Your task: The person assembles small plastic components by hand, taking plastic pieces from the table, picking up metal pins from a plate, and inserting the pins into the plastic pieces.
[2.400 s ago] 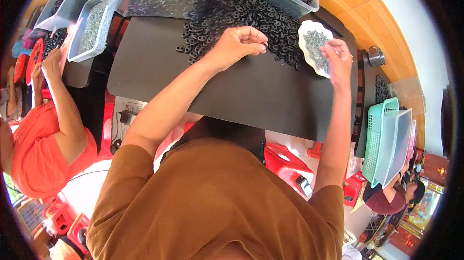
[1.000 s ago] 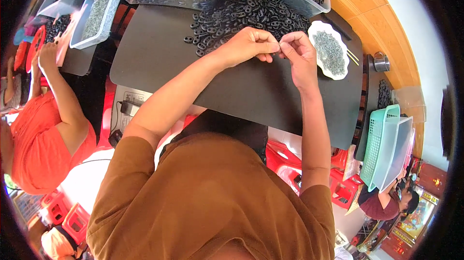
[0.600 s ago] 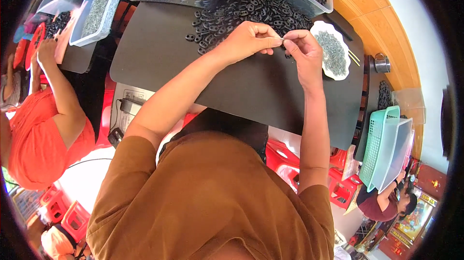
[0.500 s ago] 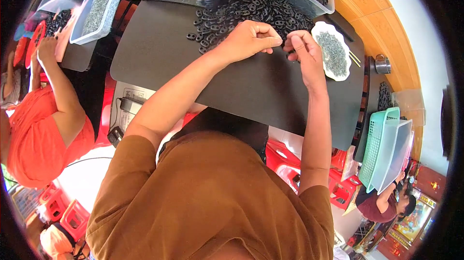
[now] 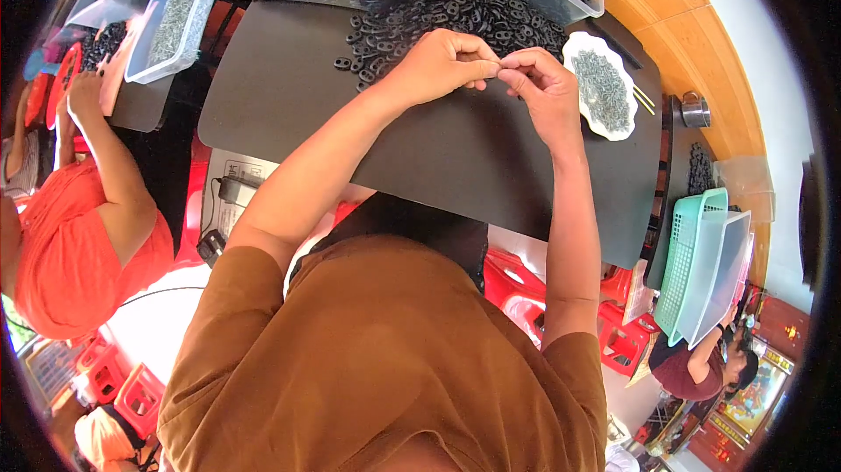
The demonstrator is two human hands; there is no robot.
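Note:
Over the dark table (image 5: 420,165), my left hand (image 5: 442,67) and my right hand (image 5: 545,91) meet with their fingertips touching. The left fingers are pinched on something too small to make out. My right thumb and forefinger close at the same spot, and whatever they hold is hidden too. Just beyond the hands spreads a pile of small black oval pieces with two holes (image 5: 455,12). To the right of my right hand lies a white scalloped dish (image 5: 624,133) filled with small grey metal pins or screws.
Clear plastic bins (image 5: 574,9) of black pieces line the table's far side. Another bin (image 5: 181,60) holds small metal parts at left. A co-worker in red (image 5: 96,244) sits left. A green basket (image 5: 679,283) and metal cup (image 5: 696,111) are at right.
My right hand has moved left and slightly up, so its fingertips now meet those of my left hand. Before, a gap lay between them. My left hand has shifted slightly up and left.

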